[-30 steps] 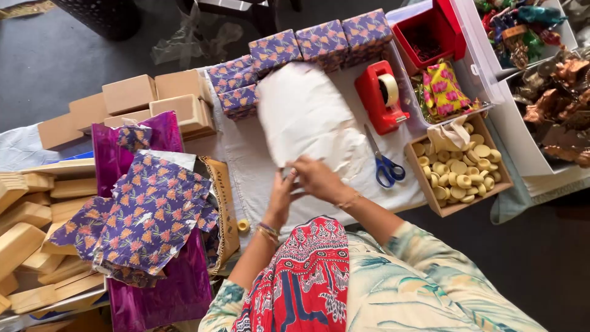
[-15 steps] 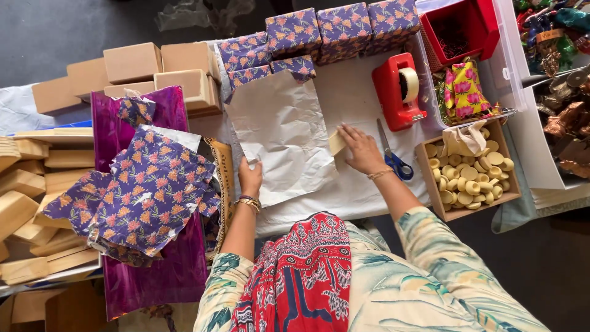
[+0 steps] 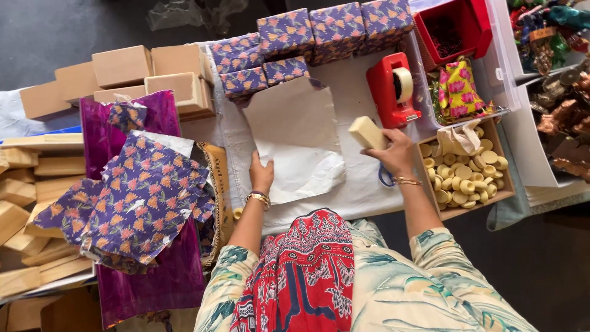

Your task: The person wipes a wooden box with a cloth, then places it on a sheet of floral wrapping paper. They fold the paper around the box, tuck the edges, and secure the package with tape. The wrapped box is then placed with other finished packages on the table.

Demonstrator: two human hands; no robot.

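Observation:
My right hand (image 3: 393,150) grips a pale yellow rectangular bar (image 3: 367,133), lifted above the table just left of the red tape dispenser (image 3: 393,89). My left hand (image 3: 260,174) lies flat on the lower left edge of a white sheet of paper (image 3: 298,138) spread on the white table cover (image 3: 362,197). A wooden box of round pale yellow pieces (image 3: 467,173) stands right of my right hand. Blue scissor handles (image 3: 385,178) show under my right wrist.
Purple patterned wrapped boxes (image 3: 313,37) line the far edge, with plain brown boxes (image 3: 147,74) to their left. Patterned wrapping sheets (image 3: 132,197) lie on purple foil at the left, beside wooden blocks (image 3: 24,209). A red bin (image 3: 452,27) and clear trays of trinkets stand at the right.
Both hands were together at the sheet's near edge. My right hand went right, picked up the pale bar and lifted it; my left hand stayed pressing the paper.

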